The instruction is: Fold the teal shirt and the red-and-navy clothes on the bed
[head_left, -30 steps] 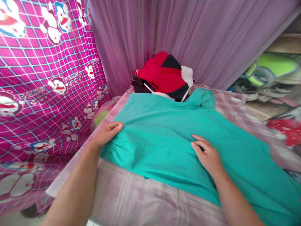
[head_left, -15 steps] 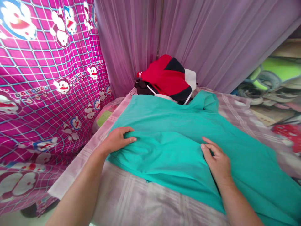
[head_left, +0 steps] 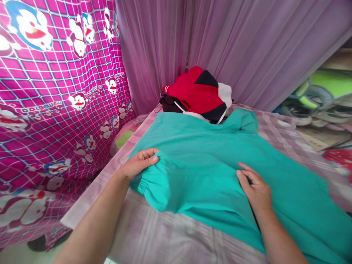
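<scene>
A teal garment [head_left: 203, 161] lies spread over a bed with a pale plaid sheet [head_left: 170, 238]. My left hand [head_left: 139, 167] pinches the garment's gathered left edge, thumb on top and fingers curled under the cloth, and lifts it a little. My right hand [head_left: 255, 189] rests on the middle of the teal cloth with its fingers curled and pressed into a fold. Both forearms reach in from the bottom of the view.
A red, black and white jacket [head_left: 199, 93] is heaped at the far end of the bed against a purple curtain [head_left: 225, 47]. A pink cartoon-print sheet [head_left: 55, 91] hangs on the left. Cluttered colourful items [head_left: 319, 102] sit at the right.
My left hand has closed on the garment's left edge and drawn it inward, bunching the gathered hem. My right hand has barely shifted on the cloth.
</scene>
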A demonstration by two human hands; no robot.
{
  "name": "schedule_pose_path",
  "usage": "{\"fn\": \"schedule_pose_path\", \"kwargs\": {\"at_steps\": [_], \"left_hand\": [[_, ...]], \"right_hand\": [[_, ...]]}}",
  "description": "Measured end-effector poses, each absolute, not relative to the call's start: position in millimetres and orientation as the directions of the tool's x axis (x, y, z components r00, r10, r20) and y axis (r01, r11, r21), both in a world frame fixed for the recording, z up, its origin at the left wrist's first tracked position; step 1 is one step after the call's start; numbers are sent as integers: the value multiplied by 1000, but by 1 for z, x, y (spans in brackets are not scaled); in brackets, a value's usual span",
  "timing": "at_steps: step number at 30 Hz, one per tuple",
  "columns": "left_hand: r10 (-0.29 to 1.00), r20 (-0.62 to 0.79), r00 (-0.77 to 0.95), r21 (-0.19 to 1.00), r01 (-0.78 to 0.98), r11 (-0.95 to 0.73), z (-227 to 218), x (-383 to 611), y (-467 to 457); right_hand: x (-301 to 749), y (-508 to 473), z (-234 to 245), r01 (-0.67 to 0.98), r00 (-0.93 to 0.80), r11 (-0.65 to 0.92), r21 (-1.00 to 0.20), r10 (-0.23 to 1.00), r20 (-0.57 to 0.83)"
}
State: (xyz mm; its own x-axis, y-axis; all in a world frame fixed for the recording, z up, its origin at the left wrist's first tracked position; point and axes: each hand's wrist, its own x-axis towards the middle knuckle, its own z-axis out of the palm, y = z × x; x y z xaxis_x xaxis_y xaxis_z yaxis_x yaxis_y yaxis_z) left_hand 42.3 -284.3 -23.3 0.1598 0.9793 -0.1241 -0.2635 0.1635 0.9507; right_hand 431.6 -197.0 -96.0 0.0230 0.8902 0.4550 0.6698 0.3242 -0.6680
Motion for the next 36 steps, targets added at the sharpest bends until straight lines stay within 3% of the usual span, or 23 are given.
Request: {"fn": "schedule_pose_path", "kwargs": {"at_steps": [7, 20, 22, 24, 27, 29, 32, 36], "left_hand": [[971, -130, 202, 945, -271, 183, -23, 46, -285], [977, -191, 95, 956, -210, 207, -21, 44, -287], [982, -186, 18, 975, -119, 186, -20, 41, -285], [990, -123, -75, 987, 99, 130, -21, 36, -281], [981, 46, -190, 874, 483, 53, -27, 29, -273], [976, 84, -202, 813, 581, 51, -33, 25, -269], [988, 22, -153, 854, 517, 61, -37, 23, -268], [994, -65, -88, 962, 258, 86, -31, 32, -274]], "right_hand": [[433, -198, -96, 678, 15, 358, -641, 866, 500], [431, -202, -90, 678, 39, 395, -620, 823, 567], [429, -202, -89, 678, 34, 405, -613, 817, 576], [428, -201, -90, 685, 11, 401, -608, 829, 559], [427, -197, -99, 701, -53, 384, -601, 869, 492], [429, -195, -103, 709, -84, 380, -594, 882, 464], [428, -196, -96, 707, -105, 400, -583, 875, 473], [401, -201, -59, 649, -248, 529, -547, 827, 505]]}}
